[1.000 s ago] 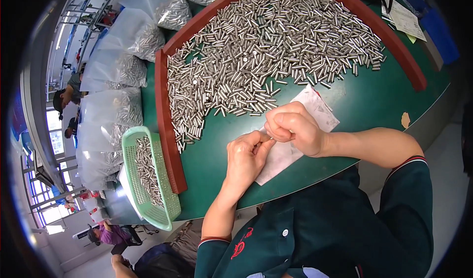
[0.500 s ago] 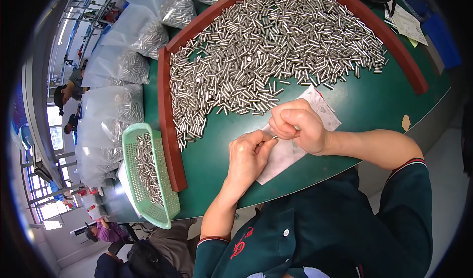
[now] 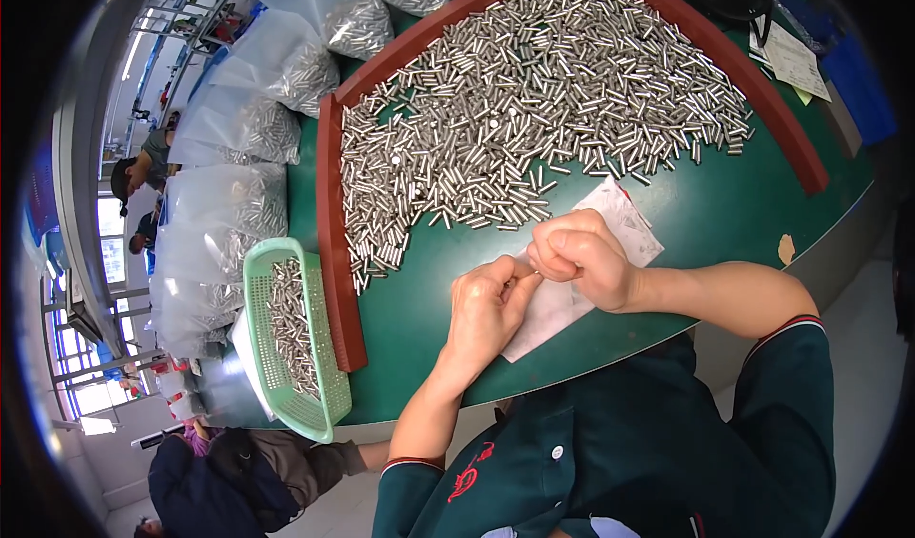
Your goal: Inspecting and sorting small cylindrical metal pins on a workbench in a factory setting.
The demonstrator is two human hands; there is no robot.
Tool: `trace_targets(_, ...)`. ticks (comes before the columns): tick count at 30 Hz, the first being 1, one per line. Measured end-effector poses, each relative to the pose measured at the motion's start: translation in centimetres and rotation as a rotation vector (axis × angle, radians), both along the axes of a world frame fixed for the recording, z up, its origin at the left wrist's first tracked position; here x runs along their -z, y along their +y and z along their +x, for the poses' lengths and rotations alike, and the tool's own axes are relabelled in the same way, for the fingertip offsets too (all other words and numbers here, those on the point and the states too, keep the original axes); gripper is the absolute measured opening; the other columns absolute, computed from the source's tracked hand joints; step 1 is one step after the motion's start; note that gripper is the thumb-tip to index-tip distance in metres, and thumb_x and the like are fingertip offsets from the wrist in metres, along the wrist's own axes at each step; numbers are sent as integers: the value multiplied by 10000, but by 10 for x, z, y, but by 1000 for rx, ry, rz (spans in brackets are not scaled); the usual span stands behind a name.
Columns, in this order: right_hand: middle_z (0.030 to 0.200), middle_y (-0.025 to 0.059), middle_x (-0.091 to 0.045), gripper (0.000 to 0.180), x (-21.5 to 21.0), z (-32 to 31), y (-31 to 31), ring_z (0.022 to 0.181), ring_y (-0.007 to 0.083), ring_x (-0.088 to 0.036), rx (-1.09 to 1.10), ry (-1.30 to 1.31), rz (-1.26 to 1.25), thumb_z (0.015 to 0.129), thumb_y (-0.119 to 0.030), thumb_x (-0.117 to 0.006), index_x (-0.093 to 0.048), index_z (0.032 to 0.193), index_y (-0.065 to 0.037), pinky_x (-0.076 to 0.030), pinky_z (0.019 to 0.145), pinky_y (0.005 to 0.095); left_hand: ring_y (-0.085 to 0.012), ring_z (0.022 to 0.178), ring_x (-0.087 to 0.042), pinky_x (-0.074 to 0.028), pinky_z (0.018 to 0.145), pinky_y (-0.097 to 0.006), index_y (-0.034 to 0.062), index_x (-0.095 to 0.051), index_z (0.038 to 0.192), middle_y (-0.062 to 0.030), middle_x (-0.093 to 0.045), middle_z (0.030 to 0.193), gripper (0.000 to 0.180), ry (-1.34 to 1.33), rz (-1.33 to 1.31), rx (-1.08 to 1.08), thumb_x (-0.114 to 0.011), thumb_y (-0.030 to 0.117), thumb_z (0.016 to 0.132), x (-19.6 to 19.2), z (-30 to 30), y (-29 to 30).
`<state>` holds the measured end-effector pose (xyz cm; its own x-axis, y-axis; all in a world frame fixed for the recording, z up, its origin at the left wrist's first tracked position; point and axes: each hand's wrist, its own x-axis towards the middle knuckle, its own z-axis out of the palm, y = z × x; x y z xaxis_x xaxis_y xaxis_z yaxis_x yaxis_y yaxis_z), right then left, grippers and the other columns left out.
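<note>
Over a stained white paper sheet [image 3: 548, 324], my hands meet with their fingertips together. My left hand [image 3: 481, 309] is closed in a pinch, thumb against fingers, around a small metal pin whose body is almost wholly hidden. My right hand [image 3: 586, 257] is curled like a fist right against the left fingertips; whatever is inside it cannot be seen. Just beyond the hands spreads a large heap of short silvery metal pins [image 3: 572, 71], a few standing on end.
Red-brown rails [image 3: 340, 252] fence the heap on the green table [image 3: 429, 324]. Outside the left rail stands a pale green plastic basket [image 3: 332, 385] with pins in it. Clear bags [image 3: 262, 133] of pins line the far left. Papers [image 3: 791, 61] and a blue bin [image 3: 858, 85] sit far right. Other people are at the left.
The whole view has shifted slightly. My hands stay together over the paper, and the shiny pin end seen between them before is now mostly covered. A person at the lower left has moved.
</note>
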<state>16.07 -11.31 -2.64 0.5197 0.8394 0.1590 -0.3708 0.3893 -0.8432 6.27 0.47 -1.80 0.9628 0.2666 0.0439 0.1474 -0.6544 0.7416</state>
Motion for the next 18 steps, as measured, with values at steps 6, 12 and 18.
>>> trace_targets(6, 462, -8, -265, 324, 1, 3, -1, 430, 84, -215, -55, 89, 5, 813, -193, -347, -286, 516, -78, -191, 428, 244, -74, 595, -385, -334, 551, -201, 30, -508, 872, -41, -505, 745, 85, -1, -1428, -30, -534, 102, 836, 3, -2, 39)
trace_targets(12, 454, -12, -265, 304, 2, 6, 2, 420, 84, -204, -63, 144, 21, 792, -191, -355, -298, 515, -80, -186, 424, 245, -98, 598, -398, -349, 516, -203, 19, -525, 905, -57, -508, 764, 151, -155, -1559, -412, -489, 156, 850, -2, 2, 59)
trace_targets(18, 461, -13, -272, 298, 2, 6, 1, 441, 72, -224, -68, 147, 18, 792, -169, -339, -287, 514, -75, -198, 428, 226, -32, 482, -312, -254, 455, -179, 41, -545, 710, 42, -384, 536, 194, -199, -816, -451, -527, 178, 846, 7, 0, 77)
